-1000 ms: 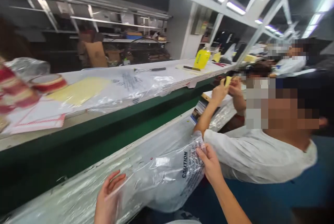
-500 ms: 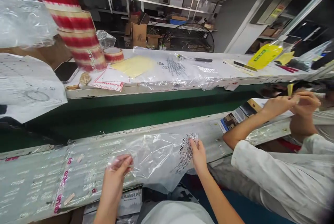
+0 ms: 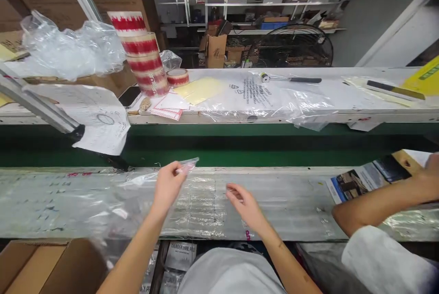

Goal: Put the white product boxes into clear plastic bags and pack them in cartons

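My left hand (image 3: 168, 185) pinches a clear plastic bag (image 3: 120, 211) over the lower bench. A corner of the bag sticks out past the fingertips, while the rest trails to the left, blurred, behind my forearm. To the right, my right hand (image 3: 249, 208) hovers over the film-covered bench surface (image 3: 202, 207), apart from the bag. Its fingers are loosely curved with a gap to the thumb, and I see nothing held in it.
Behind a green strip (image 3: 222, 147), an upper shelf carries tape rolls (image 3: 144, 58), another plastic bag (image 3: 260, 95) and a black-handled tool (image 3: 298, 79). An open carton (image 3: 51, 262) stands lower left. At right, a co-worker's arm (image 3: 380, 200) reaches past a printed box (image 3: 366, 175).
The bag, stretched between both hands before, is now only in my left hand and swung left. My right hand has let go. The view has turned left, bringing the open carton into sight.
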Tool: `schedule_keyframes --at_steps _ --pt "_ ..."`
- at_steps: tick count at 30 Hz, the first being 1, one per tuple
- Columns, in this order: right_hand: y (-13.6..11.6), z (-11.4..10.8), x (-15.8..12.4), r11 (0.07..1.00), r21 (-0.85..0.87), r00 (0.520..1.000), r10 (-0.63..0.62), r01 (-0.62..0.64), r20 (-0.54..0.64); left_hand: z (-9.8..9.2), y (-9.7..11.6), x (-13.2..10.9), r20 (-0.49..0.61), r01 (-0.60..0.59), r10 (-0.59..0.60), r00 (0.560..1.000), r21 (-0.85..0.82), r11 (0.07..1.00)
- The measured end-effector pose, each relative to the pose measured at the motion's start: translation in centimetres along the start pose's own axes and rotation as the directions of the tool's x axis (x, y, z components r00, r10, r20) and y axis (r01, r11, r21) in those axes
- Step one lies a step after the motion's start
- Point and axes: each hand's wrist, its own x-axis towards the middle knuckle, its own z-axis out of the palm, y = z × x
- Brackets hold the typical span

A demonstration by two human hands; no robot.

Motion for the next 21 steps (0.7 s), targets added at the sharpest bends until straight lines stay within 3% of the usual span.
schedule_keyframes --at_steps 3,6,8,10,12,16,17,19,21 --pt "-4.3 1.5 -0.5 0.914 0.379 0.967 -0.212 0.144 0.142 2.4 1.7 -0.5 0.201 -0.206 0.186 0.962 0.085 0.975" --pt "-5.9 2.6 -0.3 0.858 0.471 0.972 -0.236 0.206 0.006 4.0 1.9 -1.7 0.499 -0.431 0.339 0.797 0.078 0.899" --pt "-5.7 2.8 -0.2 0.875 0.400 0.962 -0.241 0.274 -0.130 4.3 1.3 -2.8 0.613 -0.457 0.325 0.721 0.068 0.887" --pt "-5.0 2.6 -0.2 0.892 0.337 0.948 -0.241 0.301 -0.208 4.1 0.4 -4.2 0.622 -0.414 0.274 0.734 0.089 0.906" --pt "-4.1 2.3 -0.4 0.911 0.322 0.949 -0.177 0.258 -0.260 3.1 -0.7 -5.9 0.569 -0.369 0.266 0.778 0.071 0.927" --pt "-2.3 1.7 -0.5 0.906 0.407 0.951 0.018 0.115 -0.309 -1.1 -3.8 -8.5 0.376 -0.407 0.343 0.861 0.105 0.908" --pt "-2.0 1.4 -0.5 0.875 0.474 0.949 0.060 0.099 -0.309 -2.2 -4.8 -8.6 0.370 -0.374 0.299 0.879 0.148 0.915" --pt "-1.7 0.7 -0.5 0.773 0.625 0.945 0.116 0.108 -0.306 -3.6 -7.1 -8.3 0.439 -0.204 0.099 0.893 0.198 0.959" --pt "-1.8 -0.2 -0.6 0.677 0.723 0.944 0.133 0.136 -0.302 -3.5 -9.4 -7.6 0.523 0.005 -0.077 0.849 0.137 0.991"
